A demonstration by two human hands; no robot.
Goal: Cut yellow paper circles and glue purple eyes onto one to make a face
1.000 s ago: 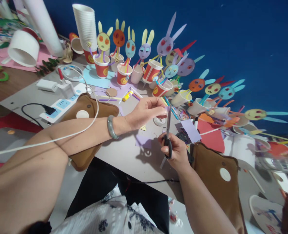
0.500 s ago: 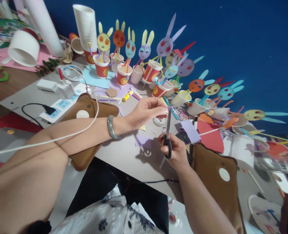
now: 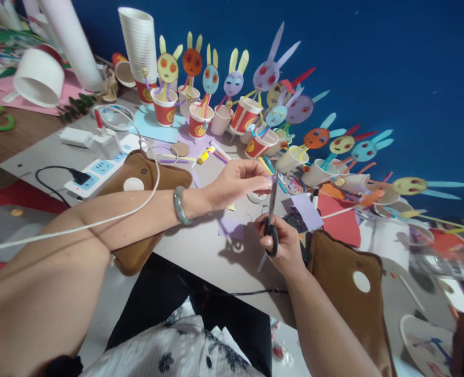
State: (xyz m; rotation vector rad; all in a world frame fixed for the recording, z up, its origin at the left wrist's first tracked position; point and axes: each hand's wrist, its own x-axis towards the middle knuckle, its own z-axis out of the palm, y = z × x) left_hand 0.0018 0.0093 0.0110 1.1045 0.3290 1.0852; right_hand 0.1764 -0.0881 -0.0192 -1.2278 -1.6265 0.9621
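My left hand is closed in a pinch over the table, its fingertips on a tiny piece of purple paper that is mostly hidden. In my right hand is a pair of black-handled scissors, blades pointing up beside the left fingertips. The blades look nearly closed at the paper. Beneath the hands lies a purple paper sheet with the hand's shadow beside it. To the right of the scissors is another purple paper piece.
Paper cups with rabbit-faced figures line the back by the blue wall. A power strip and white cable are at left. Brown cushions lie under both arms. A glue stick and red paper lie beyond the hands.
The left fingertips and the scissor blades have shifted very slightly to the right. Everything else looks the same.
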